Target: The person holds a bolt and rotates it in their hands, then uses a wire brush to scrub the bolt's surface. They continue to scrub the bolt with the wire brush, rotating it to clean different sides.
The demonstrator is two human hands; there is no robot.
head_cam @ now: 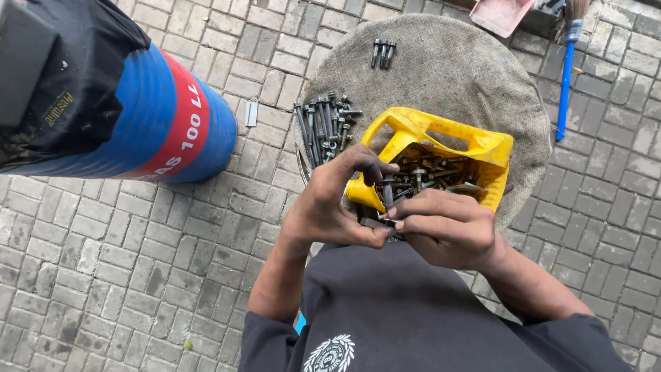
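Observation:
My left hand [330, 203] pinches a dark bolt [388, 195] upright between thumb and fingers, just in front of a cut-open yellow plastic can [413, 131] full of rusty bolts and nuts. My right hand [447, 227] meets it from the right, fingertips closed on the bolt's lower end at a small nut [387, 222]. Both hands hover over my lap, by the near edge of a round burlap-covered surface [468, 76]. A heap of long bolts [325, 127] lies on the burlap to the left of the can, and three short bolts [383, 53] lie farther back.
A blue drum [151, 117] with a red band, draped with dark cloth, stands at the left on the brick paving. A small grey metal piece [251, 114] lies beside it. A blue-handled brush [568, 69] and a pink tray [501, 14] sit at the top right.

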